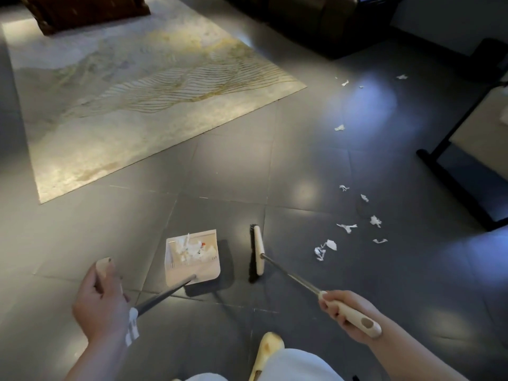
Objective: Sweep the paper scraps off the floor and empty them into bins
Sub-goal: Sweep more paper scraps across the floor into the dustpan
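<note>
A cream dustpan [204,272] stands on the dark tiled floor and holds a heap of white paper scraps [192,250]. My left hand [103,301] grips the cream top of its long metal handle. My right hand [349,312] grips the cream handle of a broom whose head [258,253] rests on the floor just right of the dustpan, bristles toward the pan. Loose paper scraps [324,248] lie to the right of the broom, with more [373,220] scattered further right and toward the back [340,128].
A pale patterned rug [132,100] covers the floor at left and back. A dark sofa [316,20] stands at the far back. A black table leg and foot [450,174] stand at right. My slipper [268,350] and light trouser leg show at the bottom.
</note>
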A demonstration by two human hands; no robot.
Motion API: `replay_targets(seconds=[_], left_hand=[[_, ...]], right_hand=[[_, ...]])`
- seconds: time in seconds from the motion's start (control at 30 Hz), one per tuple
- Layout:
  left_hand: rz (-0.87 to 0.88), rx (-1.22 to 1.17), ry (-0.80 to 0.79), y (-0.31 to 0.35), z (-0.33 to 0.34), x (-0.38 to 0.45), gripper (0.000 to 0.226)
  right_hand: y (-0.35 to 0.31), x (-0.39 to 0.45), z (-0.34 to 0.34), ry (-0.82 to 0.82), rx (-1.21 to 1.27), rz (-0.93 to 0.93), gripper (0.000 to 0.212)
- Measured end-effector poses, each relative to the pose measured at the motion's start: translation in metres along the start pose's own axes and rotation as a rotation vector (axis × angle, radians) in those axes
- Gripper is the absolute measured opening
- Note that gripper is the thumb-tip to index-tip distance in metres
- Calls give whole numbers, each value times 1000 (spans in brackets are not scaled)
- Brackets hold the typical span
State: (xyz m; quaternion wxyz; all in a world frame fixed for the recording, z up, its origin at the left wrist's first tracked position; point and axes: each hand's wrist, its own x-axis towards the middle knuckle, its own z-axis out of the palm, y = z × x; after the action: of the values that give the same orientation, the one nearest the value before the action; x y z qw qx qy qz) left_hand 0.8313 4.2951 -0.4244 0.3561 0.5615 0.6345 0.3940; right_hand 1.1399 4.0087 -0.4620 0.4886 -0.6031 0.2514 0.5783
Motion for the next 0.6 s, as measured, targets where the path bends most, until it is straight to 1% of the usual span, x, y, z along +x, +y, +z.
replay_targets(seconds=[0.17, 0.3, 0.37, 0.5, 0.53, 0.6], left_hand=[[27, 13, 2, 13, 17, -10, 37], [23, -8, 22, 19, 25, -9, 35], [14, -22, 31, 20, 25, -8, 34], [-7, -64, 67, 22, 26, 2, 37], [-11, -78, 78, 25, 26, 6, 36], [-11, -70, 108, 25, 28, 15, 38]], right_hand=[[-19, 0, -17, 204, -176, -105, 18], [-29, -4, -18, 204, -217, -168, 18], [-32, -5, -14, 130, -217, -175, 17], [-42, -3, 15, -120, -59, -96, 14], [-45, -3, 26, -153, -51, -83, 12], [-50, 0, 48, -176, -129, -71, 9]])
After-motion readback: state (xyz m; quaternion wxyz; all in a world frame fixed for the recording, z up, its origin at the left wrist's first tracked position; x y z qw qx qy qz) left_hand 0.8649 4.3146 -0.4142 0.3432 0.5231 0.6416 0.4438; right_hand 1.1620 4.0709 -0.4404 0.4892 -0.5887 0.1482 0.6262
